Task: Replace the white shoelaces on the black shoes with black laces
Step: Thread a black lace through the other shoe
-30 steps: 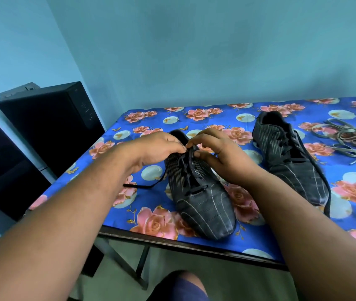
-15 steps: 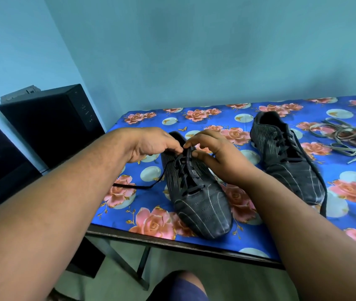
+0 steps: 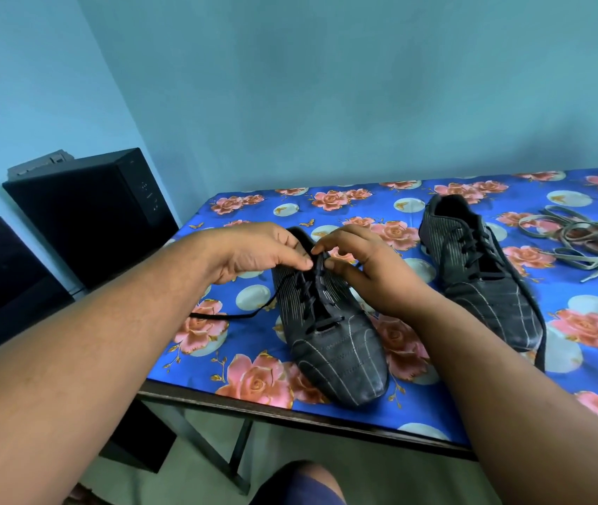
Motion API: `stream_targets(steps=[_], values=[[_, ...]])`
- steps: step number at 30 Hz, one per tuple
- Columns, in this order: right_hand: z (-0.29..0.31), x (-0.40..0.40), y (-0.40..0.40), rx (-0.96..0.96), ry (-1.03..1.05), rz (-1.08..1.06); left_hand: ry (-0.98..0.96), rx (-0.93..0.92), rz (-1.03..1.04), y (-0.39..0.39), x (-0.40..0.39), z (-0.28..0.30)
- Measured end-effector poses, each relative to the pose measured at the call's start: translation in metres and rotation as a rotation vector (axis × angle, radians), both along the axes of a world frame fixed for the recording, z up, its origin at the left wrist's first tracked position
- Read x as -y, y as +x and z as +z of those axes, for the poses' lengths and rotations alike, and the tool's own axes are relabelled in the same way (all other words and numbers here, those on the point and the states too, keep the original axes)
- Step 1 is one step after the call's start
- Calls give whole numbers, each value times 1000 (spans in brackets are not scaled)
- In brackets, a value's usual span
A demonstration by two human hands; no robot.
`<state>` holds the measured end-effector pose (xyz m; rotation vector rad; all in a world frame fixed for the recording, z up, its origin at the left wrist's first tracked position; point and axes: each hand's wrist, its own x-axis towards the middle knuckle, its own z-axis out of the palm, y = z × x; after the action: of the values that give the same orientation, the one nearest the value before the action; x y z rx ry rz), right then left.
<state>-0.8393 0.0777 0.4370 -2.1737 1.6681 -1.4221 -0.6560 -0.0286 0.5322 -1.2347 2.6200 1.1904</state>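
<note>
On the floral cloth, both hands' fingers pinch the black lace (near shoe toe-first toward the viewer).

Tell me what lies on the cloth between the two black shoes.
Head view: the right hand and its forearm cross that gap between the near shoe and far shoe; otherwise only flowered cloth shows.

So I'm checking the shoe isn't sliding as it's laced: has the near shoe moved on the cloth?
No. The near shoe keeps its toe beside the same pink rose.
</note>
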Motion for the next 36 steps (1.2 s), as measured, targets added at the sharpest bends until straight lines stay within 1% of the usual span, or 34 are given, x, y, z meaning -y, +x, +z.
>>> stream_targets(steps=[5, 7, 9, 12, 15, 22, 25, 27, 31, 36], values=[[0, 2, 3, -23, -30, -1, -291, -154, 63, -1, -11, -12], [0, 3, 2, -26, -42, -5, -340, -221, 65, -1, -15, -16], [-1, 3, 1, -31, -43, -6, -304, -264, 71, 0, -16, -18], [-1, 3, 2, -35, -44, -5, -187, -268, 104, 3, -17, -15], [0, 4, 4, -42, -47, -1, -57, -223, 115, 4, -13, -9], [-2, 2, 3, -10, -24, -21, 101, -59, 82, -3, -9, 6], [-2, 1, 3, 1, -17, -8, 127, -47, 111, -3, -4, 8], [-1, 1, 3, 9, -8, 1, 100, -35, 136, -2, -1, 7], [0, 1, 3, 21, 12, 10, 36, 75, 46, -4, -3, 7], [0, 0, 3, 16, 9, 3, 73, 91, 74, -6, -3, 8]])
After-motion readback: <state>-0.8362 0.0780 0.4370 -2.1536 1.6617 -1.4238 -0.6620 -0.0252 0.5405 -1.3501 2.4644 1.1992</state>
